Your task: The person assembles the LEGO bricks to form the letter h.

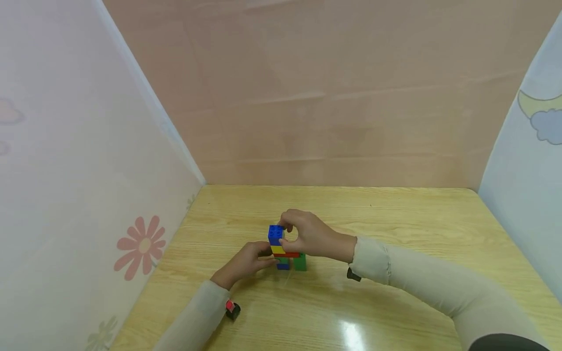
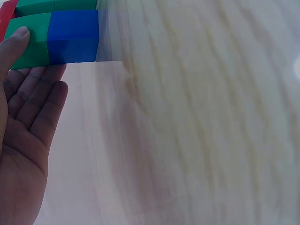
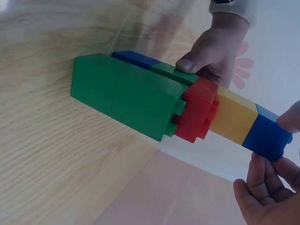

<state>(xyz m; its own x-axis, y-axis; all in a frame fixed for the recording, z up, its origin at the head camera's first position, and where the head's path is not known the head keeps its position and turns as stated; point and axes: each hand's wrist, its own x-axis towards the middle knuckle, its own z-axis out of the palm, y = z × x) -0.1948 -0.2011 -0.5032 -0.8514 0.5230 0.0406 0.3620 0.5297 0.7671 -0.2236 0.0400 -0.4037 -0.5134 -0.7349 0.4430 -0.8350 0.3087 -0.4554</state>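
A small structure of toy building bricks stands on the table. In the right wrist view, two green bricks [image 3: 126, 93] form one leg; a blue brick [image 3: 136, 59] under a green brick [image 3: 173, 72] forms the other. A red brick [image 3: 197, 110] bridges both legs, with a yellow brick [image 3: 234, 116] on it above the blue-footed leg. On top of the yellow sits a blue brick [image 3: 266, 133], pinched between thumb and fingers of my right hand [image 1: 313, 236]. My left hand [image 1: 246, 263] grips the green brick [image 2: 33, 40] of the blue-footed leg, thumb on its near face.
The wood-grain table [image 1: 395, 219] runs back to a plain pinkish backdrop [image 1: 329, 97]. Pale panels stand on both sides, the left one [image 1: 88, 170] printed with flowers. Each sleeve has a small dark device at the wrist.
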